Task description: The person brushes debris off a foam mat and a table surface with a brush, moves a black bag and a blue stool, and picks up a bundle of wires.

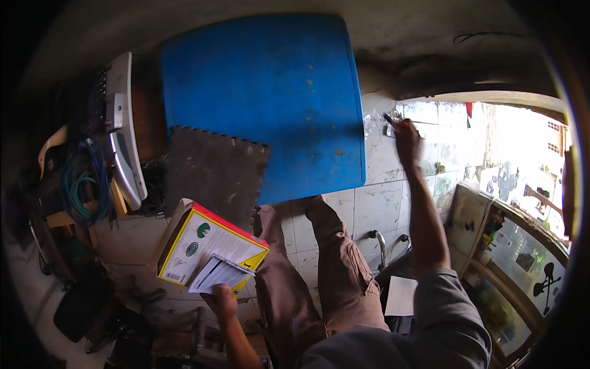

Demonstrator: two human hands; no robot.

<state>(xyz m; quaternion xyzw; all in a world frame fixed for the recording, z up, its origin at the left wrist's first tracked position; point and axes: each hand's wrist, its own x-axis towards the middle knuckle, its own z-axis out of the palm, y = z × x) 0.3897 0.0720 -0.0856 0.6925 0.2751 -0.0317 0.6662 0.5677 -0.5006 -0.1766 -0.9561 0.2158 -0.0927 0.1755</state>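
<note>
My left hand (220, 301) is closed at the lower left, its thumb on a folded printed leaflet (216, 275). Behind the leaflet is a yellow, red and white cardboard box (195, 237), tilted, with green coil pictures and an end flap standing open. Whether the fingers also grip the box is hidden. My right arm reaches far out to the right of the blue table. At its end my right hand (405, 134) is blurred, with its fingers closed around a small dark thing that I cannot make out.
A blue table (264, 80) stands ahead, with a dark foam mat (212, 169) over its near left corner. Coiled hoses (83, 184) hang at the left. A white sheet (401, 296) lies by my right hip. A glass-topped cabinet (516, 264) stands at the right.
</note>
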